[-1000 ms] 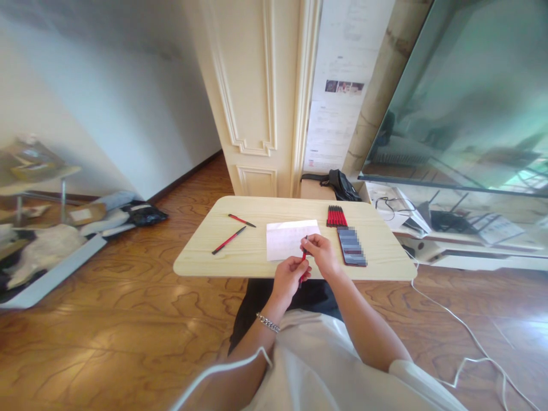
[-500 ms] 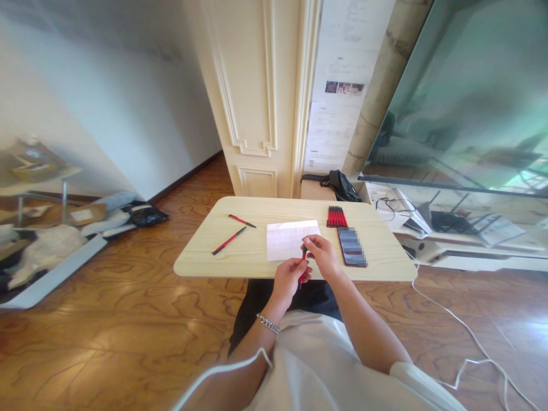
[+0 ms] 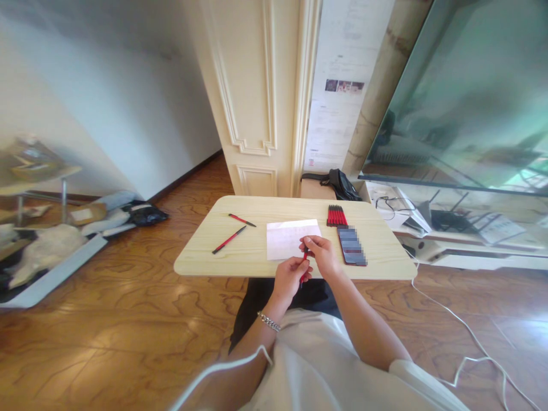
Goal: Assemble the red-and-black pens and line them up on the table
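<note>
Both my hands pinch one red pen (image 3: 303, 267) over the near edge of the small light wooden table (image 3: 240, 254). My left hand (image 3: 289, 279) grips its lower part; a metal bracelet sits on that wrist. My right hand (image 3: 321, 254) closes on its upper end, just in front of a white sheet of paper (image 3: 285, 240). Two more red pens (image 3: 229, 240) (image 3: 242, 220) lie loose on the table's left half. A row of several red pens (image 3: 337, 216) rests at the back right, with a phone (image 3: 351, 246) lying beside my right hand.
A cream panelled door and wall stand behind the table, with a black bag (image 3: 340, 185) at their foot. A large screen and a low white shelf with cables fill the right. A white cable (image 3: 462, 337) runs across the wooden floor. Clutter lies at far left.
My right hand has slid slightly down along the pen toward my left hand. Everything on the table stays where it was.
</note>
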Available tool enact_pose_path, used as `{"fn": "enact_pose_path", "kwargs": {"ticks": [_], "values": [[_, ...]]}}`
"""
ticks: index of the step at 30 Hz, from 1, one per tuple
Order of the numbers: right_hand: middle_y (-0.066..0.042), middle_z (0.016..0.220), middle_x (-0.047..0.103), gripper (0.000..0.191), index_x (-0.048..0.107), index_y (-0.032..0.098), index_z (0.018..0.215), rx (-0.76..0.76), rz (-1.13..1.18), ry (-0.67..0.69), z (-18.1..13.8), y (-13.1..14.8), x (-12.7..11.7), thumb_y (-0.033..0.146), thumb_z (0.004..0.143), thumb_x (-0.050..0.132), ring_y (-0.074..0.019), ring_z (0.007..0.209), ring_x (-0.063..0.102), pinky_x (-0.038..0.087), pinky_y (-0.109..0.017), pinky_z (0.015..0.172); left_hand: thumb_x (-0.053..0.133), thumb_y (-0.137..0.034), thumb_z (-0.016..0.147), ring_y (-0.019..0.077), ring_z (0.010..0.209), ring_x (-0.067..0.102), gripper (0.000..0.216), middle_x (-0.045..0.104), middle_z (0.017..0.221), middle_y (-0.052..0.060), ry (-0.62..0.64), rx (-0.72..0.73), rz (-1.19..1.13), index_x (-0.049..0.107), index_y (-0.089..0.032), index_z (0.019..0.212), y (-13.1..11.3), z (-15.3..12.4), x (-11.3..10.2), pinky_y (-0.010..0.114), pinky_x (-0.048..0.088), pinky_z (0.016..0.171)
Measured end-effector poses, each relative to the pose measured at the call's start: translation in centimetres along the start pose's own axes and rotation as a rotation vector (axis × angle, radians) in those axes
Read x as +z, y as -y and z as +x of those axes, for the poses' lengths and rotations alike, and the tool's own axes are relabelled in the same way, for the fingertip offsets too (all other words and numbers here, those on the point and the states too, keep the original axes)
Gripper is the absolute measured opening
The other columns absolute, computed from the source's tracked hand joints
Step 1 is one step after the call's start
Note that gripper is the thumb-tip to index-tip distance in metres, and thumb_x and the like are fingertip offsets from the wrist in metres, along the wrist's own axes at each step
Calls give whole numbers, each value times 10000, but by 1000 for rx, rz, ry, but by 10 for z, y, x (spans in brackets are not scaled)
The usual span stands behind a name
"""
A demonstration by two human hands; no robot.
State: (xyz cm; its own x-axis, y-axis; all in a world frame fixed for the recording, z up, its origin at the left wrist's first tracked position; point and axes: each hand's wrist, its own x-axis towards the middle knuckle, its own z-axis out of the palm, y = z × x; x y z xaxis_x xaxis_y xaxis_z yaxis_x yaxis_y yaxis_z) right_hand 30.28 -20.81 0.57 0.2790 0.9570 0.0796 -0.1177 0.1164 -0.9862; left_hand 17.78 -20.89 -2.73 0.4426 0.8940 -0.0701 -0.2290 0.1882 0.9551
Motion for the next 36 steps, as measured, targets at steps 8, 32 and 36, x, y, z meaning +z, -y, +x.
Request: {"fn": "enact_pose_path", "kwargs": {"ticks": [8, 32, 36], "values": [[-49, 704, 678, 353, 714, 168, 783, -28, -208, -113, 0, -10, 6, 507, 761, 616, -150, 631, 562, 403, -262, 566, 711, -402, 704, 125, 516, 606, 270, 665, 634, 19, -59, 37, 14, 625, -150, 751, 19, 4, -3, 233, 471, 499], [8, 755, 648, 141, 643, 188, 843, 156, 803, -80, -18, -27, 14, 295, 779, 708, -81, 631, 586, 497, -198, 604, 642, -421, 800, 262, 1063, 622, 371, 677, 1114, 138, -122, 241, -130, 677, -129, 1026, -6, 17, 1, 425, 469, 948], [-15, 823, 674, 210, 608, 207, 849, 170, 848, -118, -5, -22, 11, 415, 836, 627, -134, 741, 640, 534, -272, 681, 686, -375, 767, 252, 1084, 612, 386, 662, 1157, 118, -71, 302, -46, 665, -158, 1086, -10, 19, -2, 419, 459, 975]]}}
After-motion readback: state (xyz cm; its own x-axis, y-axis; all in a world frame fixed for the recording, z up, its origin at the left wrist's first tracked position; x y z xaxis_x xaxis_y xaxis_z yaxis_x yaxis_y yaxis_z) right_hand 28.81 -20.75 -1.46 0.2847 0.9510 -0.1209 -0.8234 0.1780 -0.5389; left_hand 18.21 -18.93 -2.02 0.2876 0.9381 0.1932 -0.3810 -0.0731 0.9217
